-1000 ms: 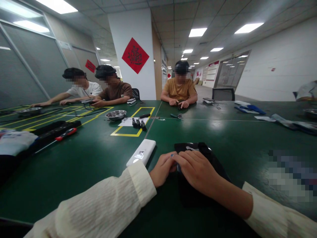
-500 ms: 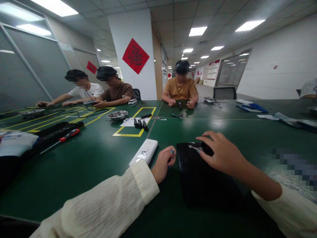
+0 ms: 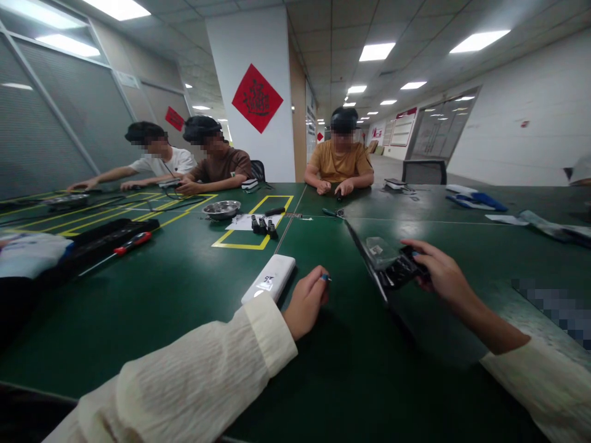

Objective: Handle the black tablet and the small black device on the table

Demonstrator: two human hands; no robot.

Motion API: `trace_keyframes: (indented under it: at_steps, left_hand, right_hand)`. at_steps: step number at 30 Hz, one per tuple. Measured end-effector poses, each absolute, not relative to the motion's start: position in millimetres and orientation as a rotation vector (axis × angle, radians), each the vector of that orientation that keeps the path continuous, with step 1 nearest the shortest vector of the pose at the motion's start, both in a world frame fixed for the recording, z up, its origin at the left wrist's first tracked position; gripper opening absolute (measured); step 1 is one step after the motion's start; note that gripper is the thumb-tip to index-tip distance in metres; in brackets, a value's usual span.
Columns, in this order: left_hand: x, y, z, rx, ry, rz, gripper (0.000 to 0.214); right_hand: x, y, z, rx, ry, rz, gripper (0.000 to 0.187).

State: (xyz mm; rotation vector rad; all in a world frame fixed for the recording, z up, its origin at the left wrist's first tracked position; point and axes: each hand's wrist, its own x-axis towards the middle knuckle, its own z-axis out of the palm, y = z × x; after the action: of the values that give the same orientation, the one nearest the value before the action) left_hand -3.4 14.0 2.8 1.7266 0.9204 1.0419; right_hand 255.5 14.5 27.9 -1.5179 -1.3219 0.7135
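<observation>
My left hand [image 3: 306,301] is closed in a pinch just above the table, right of a white power bank [image 3: 270,278] marked with handwriting. A tiny pale tip shows at its fingertips, too small to name. My right hand [image 3: 438,271] is closed on a black ridged part [image 3: 404,267], thumb on top and fingers beneath. Beside that part are a clear plastic bag [image 3: 381,252] with a small label and a thin black panel [image 3: 367,261], tilted with its edge toward me. Whether the ridged part and the panel are joined, I cannot tell.
Farther off lie a metal bowl [image 3: 222,210], several black cylindrical parts [image 3: 264,226] on white paper, and pliers [image 3: 333,212]. A red-handled screwdriver [image 3: 132,243] rests by a black tray [image 3: 106,240] at left. Three people sit across the green table [image 3: 194,277].
The black panel, flat before, is now tilted up. My right hand has moved right and grips the ridged part; the bag shows more fully. My left hand has barely moved.
</observation>
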Motion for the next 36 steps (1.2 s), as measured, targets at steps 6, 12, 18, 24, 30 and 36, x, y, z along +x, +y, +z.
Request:
trace_keyframes:
  at_steps: [6, 12, 18, 24, 30, 36]
  left_hand:
    - [-5.5, 12.3, -0.1, 1.956, 0.946, 0.908, 0.027]
    - [-5.5, 13.6, -0.4, 2.153, 1.061, 0.843, 0.024]
    - [-5.0, 14.6, -0.1, 2.384, 1.274, 0.637, 0.024]
    - [-4.7, 14.9, 0.6, 2.59, 1.472, 0.428, 0.031]
    - [-4.2, 15.6, 0.6, 2.634, 1.488, 0.382, 0.033]
    - [-4.3, 15.7, 4.4, 2.629, 1.445, 0.385, 0.036]
  right_hand:
    - [237.5, 15.5, -0.3, -1.332, -1.128, 1.112, 0.058]
    - [217.2, 4.0, -13.4, -1.128, -1.044, 1.317, 0.05]
    - [202.9, -11.1, -10.0, -0.973, -0.859, 1.495, 0.049]
    - [199.8, -14.9, -4.9, -0.929, -0.695, 1.575, 0.051]
    - [199.9, -17.3, -4.0, -0.885, -0.734, 1.613, 0.047]
    - [201.1, -16.5, -8.8, -0.848, -0.838, 1.59, 0.045]
